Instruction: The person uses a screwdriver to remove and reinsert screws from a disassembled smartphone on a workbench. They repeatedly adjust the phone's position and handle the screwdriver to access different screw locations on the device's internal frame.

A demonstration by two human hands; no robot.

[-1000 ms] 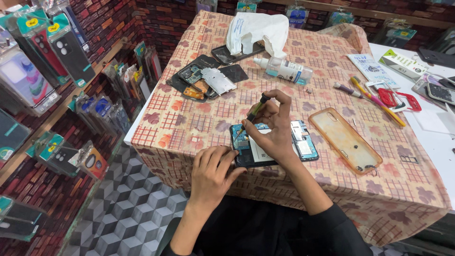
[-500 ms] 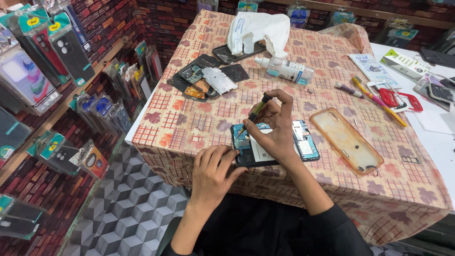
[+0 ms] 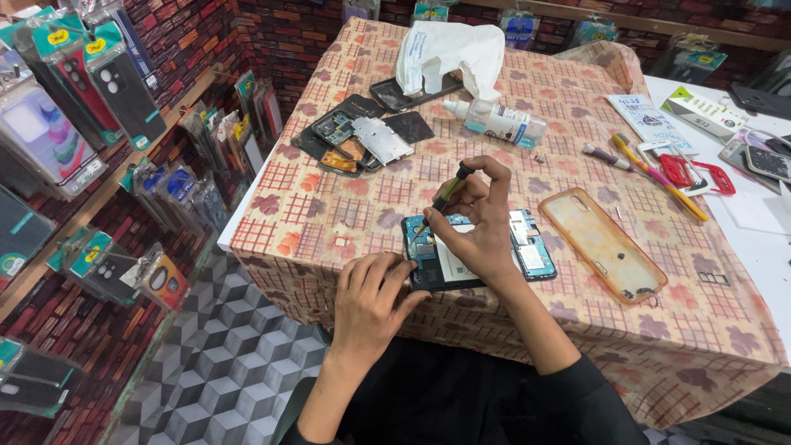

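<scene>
Left hand [image 3: 371,301] at the near edge of the table [image 3: 329,206], fingers bent, fingertips pressed on the near left corner of the opened phone [image 3: 478,251]; it steadies the phone rather than enclosing it. The phone lies flat just inside the near edge, back cover off, blue inner frame and boards showing.

Right hand [image 3: 478,222] over the middle of the phone, wrist across its near side. Thumb and fingers pinch a small screwdriver [image 3: 445,198], dark handle, tilted, tip down on the phone's upper left part.

Just right of the phone, clear orange-tinted phone case [image 3: 601,243], flat, open side up, small dark specks in its near end.

Further in, toward the left edge: a heap of dark phone parts [image 3: 354,140], boards, a silver plate, black covers, overlapping.

Mid-table, far side: white plastic bottle [image 3: 494,122] lying on its side. Behind it a white plastic bag [image 3: 449,53] resting on a dark phone cover, near the far edge.

Right side: pens and long tools [image 3: 651,165] lying side by side, a red frame-like piece beside them, white boxes beyond.

Left of the table, wall racks of packaged phone cases [image 3: 74,107].
</scene>
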